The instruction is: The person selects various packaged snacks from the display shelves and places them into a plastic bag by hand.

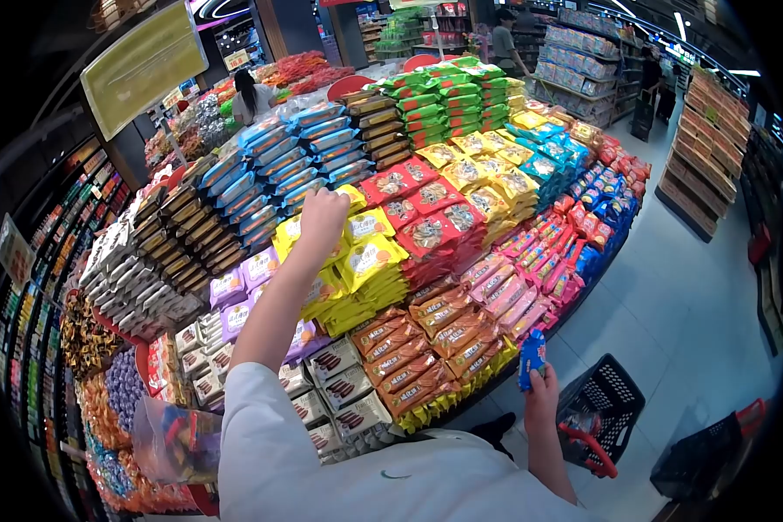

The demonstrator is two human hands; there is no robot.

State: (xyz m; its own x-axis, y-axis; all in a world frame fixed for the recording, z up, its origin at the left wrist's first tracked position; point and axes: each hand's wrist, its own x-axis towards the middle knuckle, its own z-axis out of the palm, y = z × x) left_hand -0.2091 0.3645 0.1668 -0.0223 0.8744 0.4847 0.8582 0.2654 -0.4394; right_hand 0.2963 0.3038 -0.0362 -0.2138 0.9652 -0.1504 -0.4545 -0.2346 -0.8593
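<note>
My left hand (324,213) reaches far over the display to the back of the yellow snack packets (372,259). Its fingers are curled down on a yellow packet (354,196), and the fingertips are partly hidden. Red packets (426,230) lie right of that pile, purple ones (228,288) to its left, and blue packets (265,143) are stacked behind. Low at the right, my right hand (544,393) is closed around the lower end of a small blue snack packet (532,358), holding it upright beside the display edge.
Brown wafer packets (418,387) and pink ones (496,283) fill the near side. A black shopping basket (616,391) with a red handle stands on the floor by my right arm; another basket (696,457) is farther right. A clear plastic container (176,439) hangs at the left. Other people (252,97) stand beyond.
</note>
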